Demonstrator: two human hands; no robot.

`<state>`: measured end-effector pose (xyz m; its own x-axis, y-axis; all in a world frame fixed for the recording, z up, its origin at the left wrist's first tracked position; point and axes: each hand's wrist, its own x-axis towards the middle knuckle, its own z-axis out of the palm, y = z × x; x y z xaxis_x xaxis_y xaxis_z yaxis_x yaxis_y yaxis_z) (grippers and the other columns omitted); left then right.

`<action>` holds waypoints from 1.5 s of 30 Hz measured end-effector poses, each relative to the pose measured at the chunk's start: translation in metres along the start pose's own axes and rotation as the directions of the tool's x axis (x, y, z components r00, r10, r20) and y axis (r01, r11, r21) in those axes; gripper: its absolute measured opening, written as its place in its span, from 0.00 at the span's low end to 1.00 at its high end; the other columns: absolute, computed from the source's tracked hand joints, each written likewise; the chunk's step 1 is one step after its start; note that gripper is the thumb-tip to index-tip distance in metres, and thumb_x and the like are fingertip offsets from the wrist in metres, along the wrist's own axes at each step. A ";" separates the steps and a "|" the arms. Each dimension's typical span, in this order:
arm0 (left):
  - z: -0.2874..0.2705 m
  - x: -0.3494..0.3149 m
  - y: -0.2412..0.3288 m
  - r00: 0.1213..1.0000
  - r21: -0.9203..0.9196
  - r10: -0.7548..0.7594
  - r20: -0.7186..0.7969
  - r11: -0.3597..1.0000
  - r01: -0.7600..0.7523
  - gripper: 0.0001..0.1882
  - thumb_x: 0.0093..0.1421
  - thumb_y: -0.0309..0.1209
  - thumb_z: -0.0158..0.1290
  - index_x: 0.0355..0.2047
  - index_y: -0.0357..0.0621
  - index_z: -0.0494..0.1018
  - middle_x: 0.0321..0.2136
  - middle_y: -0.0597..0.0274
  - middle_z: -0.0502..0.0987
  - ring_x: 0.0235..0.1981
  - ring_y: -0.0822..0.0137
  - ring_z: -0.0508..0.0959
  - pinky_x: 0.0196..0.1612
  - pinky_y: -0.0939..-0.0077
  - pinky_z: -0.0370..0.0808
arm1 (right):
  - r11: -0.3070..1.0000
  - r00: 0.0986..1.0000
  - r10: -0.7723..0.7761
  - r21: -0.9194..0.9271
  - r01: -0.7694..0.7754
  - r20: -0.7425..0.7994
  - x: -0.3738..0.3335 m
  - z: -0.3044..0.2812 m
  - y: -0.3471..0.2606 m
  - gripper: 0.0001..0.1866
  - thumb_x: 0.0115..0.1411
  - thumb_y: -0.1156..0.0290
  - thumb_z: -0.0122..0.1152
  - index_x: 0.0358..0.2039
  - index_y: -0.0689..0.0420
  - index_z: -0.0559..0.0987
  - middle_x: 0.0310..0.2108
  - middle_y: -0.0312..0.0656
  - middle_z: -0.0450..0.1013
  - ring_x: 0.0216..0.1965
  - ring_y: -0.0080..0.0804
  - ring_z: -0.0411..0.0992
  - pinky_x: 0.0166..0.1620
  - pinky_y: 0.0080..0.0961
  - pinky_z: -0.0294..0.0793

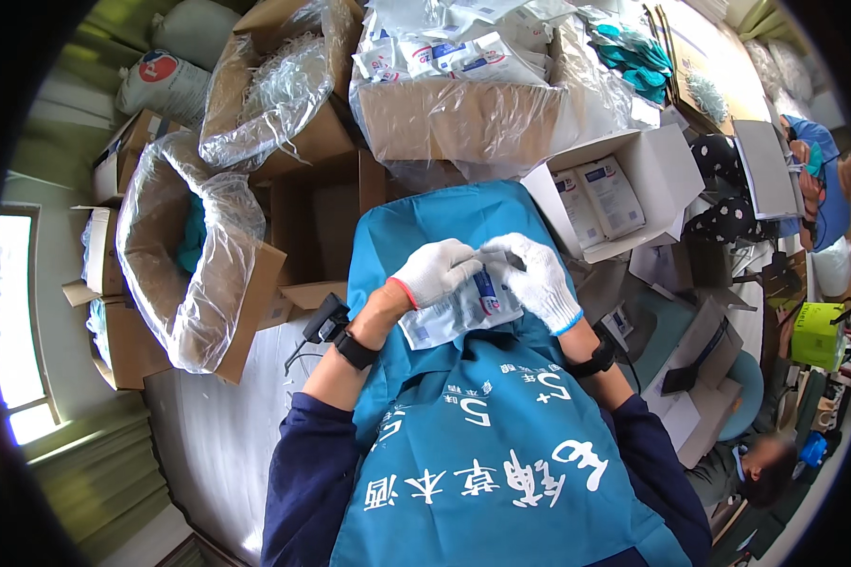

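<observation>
Fingers of the white-knit-gloved left hand and right hand are pinching the upper edge of a flat, white-and-blue plastic packet, which is lying over a teal fabric apron. Beyond the right hand, an open white cardboard box is holding similar packets.

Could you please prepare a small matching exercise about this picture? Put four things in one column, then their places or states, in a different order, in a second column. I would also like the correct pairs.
Column 1
1. packet
2. left hand
3. white box
4. right hand

Column 2
A. has a blue cuff
B. open, with two packets showing inside
C. held with both hands
D. has a red cuff

Pairs: 1-C; 2-D; 3-B; 4-A
</observation>
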<state>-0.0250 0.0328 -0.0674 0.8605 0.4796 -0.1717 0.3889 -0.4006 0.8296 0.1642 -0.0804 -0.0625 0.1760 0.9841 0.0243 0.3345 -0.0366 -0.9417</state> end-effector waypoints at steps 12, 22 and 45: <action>0.040 -0.015 -0.001 0.930 0.295 0.073 -0.359 0.955 0.039 0.05 0.57 0.27 0.55 0.26 0.39 0.76 0.23 0.51 0.73 0.27 0.48 0.77 0.31 0.58 0.73 | 0.951 0.965 0.232 -0.178 -0.252 -0.125 0.008 0.036 -0.005 0.15 0.57 0.60 0.69 0.25 0.57 0.76 0.25 0.48 0.76 0.29 0.49 0.76 0.32 0.38 0.73; 0.013 -0.051 0.076 0.746 0.497 0.602 -0.284 0.758 -0.422 0.14 0.42 0.19 0.60 0.32 0.44 0.78 0.21 0.64 0.68 0.22 0.62 0.72 0.27 0.67 0.70 | 0.898 0.922 0.386 -0.233 -0.373 0.013 0.035 0.053 0.055 0.19 0.56 0.54 0.65 0.30 0.61 0.82 0.30 0.53 0.79 0.30 0.46 0.78 0.37 0.37 0.77; 0.001 -0.042 0.002 0.984 0.421 -0.105 -0.141 0.894 0.156 0.15 0.64 0.35 0.50 0.25 0.39 0.76 0.24 0.46 0.78 0.26 0.42 0.78 0.29 0.53 0.74 | 0.970 0.991 0.130 -0.209 -0.122 0.024 0.020 0.057 -0.018 0.11 0.56 0.63 0.67 0.27 0.57 0.79 0.29 0.48 0.78 0.30 0.48 0.76 0.33 0.37 0.73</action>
<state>-0.0598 0.0106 -0.0592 0.7598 0.6245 -0.1809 0.6199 -0.6121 0.4909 0.1087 -0.0499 -0.0643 0.1960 0.9749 -0.1059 0.4966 -0.1918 -0.8465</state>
